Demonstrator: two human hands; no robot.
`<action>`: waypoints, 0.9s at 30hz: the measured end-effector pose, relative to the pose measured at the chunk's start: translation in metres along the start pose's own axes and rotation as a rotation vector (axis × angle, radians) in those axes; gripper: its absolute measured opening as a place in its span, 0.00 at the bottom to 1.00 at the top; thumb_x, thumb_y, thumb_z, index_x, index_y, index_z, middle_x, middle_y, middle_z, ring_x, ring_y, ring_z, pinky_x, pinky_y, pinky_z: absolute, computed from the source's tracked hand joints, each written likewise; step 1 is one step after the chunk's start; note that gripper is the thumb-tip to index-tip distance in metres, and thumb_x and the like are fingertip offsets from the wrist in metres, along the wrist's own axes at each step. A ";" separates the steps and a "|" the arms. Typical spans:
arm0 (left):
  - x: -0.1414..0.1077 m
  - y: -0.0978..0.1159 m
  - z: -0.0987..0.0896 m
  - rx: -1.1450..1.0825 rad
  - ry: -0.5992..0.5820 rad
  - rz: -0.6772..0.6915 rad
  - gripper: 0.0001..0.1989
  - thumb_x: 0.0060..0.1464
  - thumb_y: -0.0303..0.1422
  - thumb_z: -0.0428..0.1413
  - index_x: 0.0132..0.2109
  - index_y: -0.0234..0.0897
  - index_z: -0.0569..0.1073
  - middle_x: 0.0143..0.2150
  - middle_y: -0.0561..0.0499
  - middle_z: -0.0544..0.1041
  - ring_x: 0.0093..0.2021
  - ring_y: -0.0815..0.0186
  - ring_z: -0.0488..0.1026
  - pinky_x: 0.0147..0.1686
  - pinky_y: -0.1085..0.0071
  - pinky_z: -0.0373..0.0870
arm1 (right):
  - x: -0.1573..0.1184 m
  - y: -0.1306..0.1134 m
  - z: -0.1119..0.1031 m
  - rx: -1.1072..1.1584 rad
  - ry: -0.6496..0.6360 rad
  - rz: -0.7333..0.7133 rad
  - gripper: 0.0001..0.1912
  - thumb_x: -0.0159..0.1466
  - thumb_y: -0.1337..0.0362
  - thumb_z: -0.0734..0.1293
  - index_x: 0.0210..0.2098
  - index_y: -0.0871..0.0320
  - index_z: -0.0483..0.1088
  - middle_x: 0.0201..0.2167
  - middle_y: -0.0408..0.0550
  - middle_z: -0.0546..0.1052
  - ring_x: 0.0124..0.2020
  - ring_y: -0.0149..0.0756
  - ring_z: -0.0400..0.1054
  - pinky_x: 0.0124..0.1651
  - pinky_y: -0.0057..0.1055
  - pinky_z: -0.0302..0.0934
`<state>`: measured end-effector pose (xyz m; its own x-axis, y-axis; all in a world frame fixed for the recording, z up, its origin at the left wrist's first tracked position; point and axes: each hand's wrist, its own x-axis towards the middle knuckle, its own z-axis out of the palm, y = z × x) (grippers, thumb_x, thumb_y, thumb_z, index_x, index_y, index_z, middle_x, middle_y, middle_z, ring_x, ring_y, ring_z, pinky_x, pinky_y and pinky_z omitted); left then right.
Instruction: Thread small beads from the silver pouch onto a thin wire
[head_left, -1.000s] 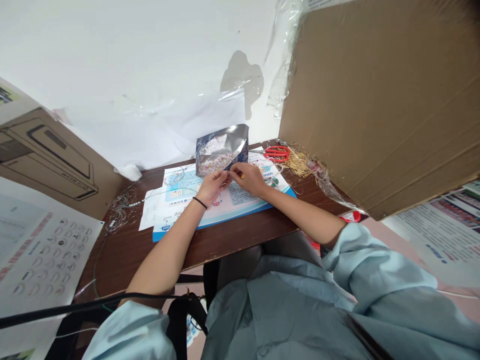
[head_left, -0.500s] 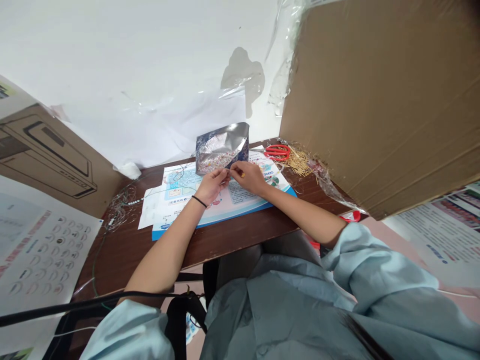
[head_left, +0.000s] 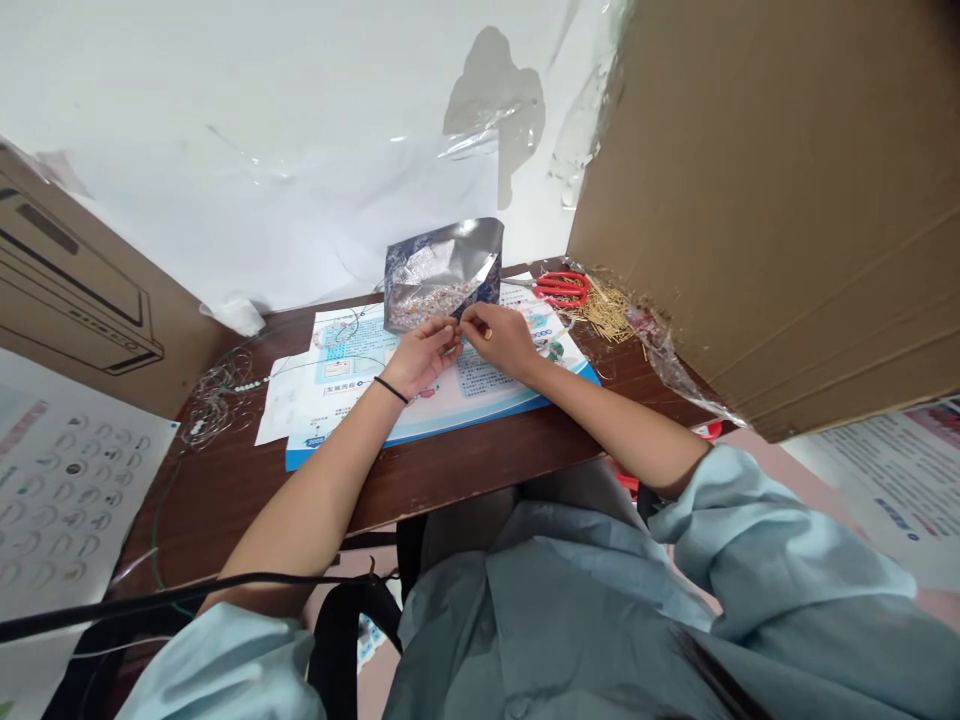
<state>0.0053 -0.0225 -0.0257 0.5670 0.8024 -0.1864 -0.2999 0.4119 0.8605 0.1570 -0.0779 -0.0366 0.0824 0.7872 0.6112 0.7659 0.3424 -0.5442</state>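
Observation:
My left hand [head_left: 424, 360], with a black band at the wrist, is pinched at its fingertips just in front of an open silver-lined bag [head_left: 442, 280] of small mixed beads. Against its fingertips, my right hand [head_left: 496, 340] is closed in a pinch, with a small yellow item [head_left: 487, 334] showing between its fingers. What the left fingertips hold is too small to make out. Both hands are above a printed sheet [head_left: 352, 400] with a blue edge.
Red-handled scissors [head_left: 561, 289] and a pile of thin golden sticks [head_left: 606, 310] lie right of the bag. Tangled clear thread [head_left: 214, 400] with pale beads is at the left. Cardboard [head_left: 750, 200] stands at the right.
The camera view has shifted slightly, so the table sits a little higher and further left. My left fingers have spread a little; both hands stay together by the bag.

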 end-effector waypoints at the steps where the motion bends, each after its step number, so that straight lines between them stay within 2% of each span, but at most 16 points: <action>1: 0.000 0.000 0.000 -0.008 0.007 -0.002 0.05 0.51 0.20 0.62 0.35 0.33 0.76 0.30 0.51 0.78 0.31 0.72 0.74 0.40 0.72 0.73 | 0.000 0.000 0.000 -0.001 0.001 -0.004 0.06 0.65 0.65 0.62 0.34 0.57 0.71 0.27 0.44 0.74 0.30 0.32 0.65 0.39 0.29 0.57; 4: 0.000 0.000 -0.001 -0.040 0.031 -0.005 0.05 0.52 0.20 0.62 0.35 0.32 0.77 0.31 0.51 0.78 0.31 0.73 0.74 0.39 0.73 0.73 | 0.000 0.000 0.001 -0.010 0.004 -0.009 0.06 0.65 0.65 0.62 0.34 0.57 0.71 0.28 0.44 0.74 0.30 0.32 0.66 0.39 0.29 0.58; 12: 0.001 0.000 -0.004 -0.023 -0.001 0.002 0.06 0.49 0.19 0.63 0.35 0.30 0.78 0.31 0.49 0.78 0.31 0.72 0.75 0.38 0.73 0.74 | 0.001 0.000 0.003 -0.019 0.026 -0.008 0.06 0.65 0.66 0.62 0.33 0.56 0.70 0.27 0.44 0.75 0.30 0.31 0.67 0.38 0.30 0.59; 20: -0.002 0.003 0.004 -0.013 0.039 -0.010 0.07 0.55 0.18 0.58 0.32 0.31 0.77 0.29 0.51 0.76 0.30 0.73 0.74 0.37 0.75 0.74 | 0.003 0.000 0.002 -0.009 0.012 0.005 0.05 0.65 0.66 0.63 0.32 0.55 0.68 0.27 0.42 0.75 0.28 0.30 0.66 0.37 0.30 0.60; 27: -0.001 0.002 0.004 -0.010 0.034 -0.003 0.05 0.53 0.20 0.61 0.30 0.31 0.76 0.30 0.51 0.75 0.33 0.73 0.73 0.38 0.74 0.74 | 0.002 -0.003 0.000 0.012 0.011 0.005 0.05 0.64 0.66 0.63 0.31 0.55 0.67 0.26 0.41 0.74 0.28 0.29 0.66 0.36 0.29 0.59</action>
<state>0.0073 -0.0239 -0.0219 0.5417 0.8152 -0.2047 -0.3064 0.4183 0.8551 0.1549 -0.0772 -0.0342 0.0933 0.7831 0.6148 0.7575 0.3449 -0.5543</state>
